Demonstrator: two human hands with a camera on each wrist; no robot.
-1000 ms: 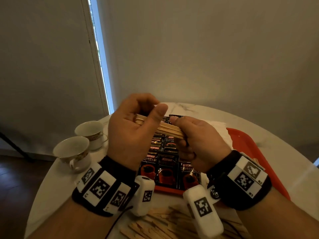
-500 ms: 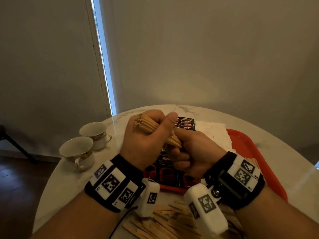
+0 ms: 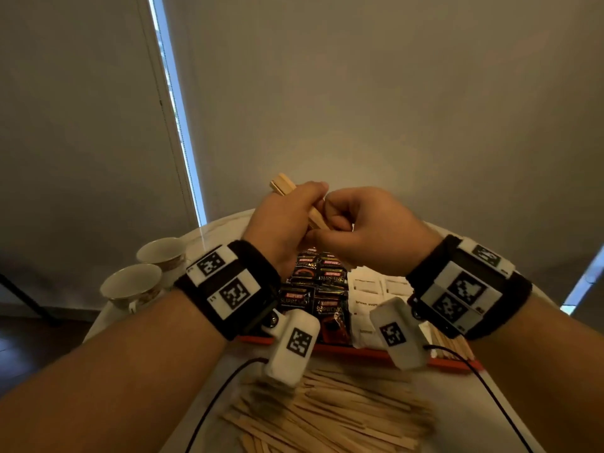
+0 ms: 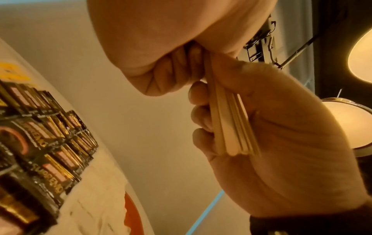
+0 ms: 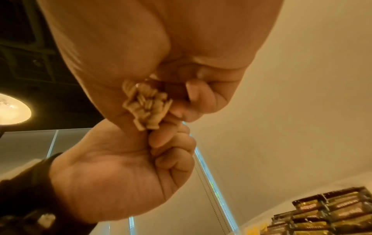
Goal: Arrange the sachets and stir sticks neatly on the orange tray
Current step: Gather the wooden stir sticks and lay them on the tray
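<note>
My left hand and right hand together grip one bundle of wooden stir sticks, held in the air above the orange tray. The bundle slants up to the far left, its end sticking out past the left fist. In the left wrist view the right hand's fingers curl round the bundle of stir sticks. The right wrist view shows the stick ends between both fists. Black coffee sachets lie in rows on the tray, with white sachets to their right.
A loose heap of stir sticks lies on the white round table in front of the tray. A few more sticks lie at the tray's right side. Two teacups stand at the table's left edge.
Both hands have risen with the bundle and drawn closer together. The bundle has tipped from nearly level to a steeper slant, its far end now above the left fist.
</note>
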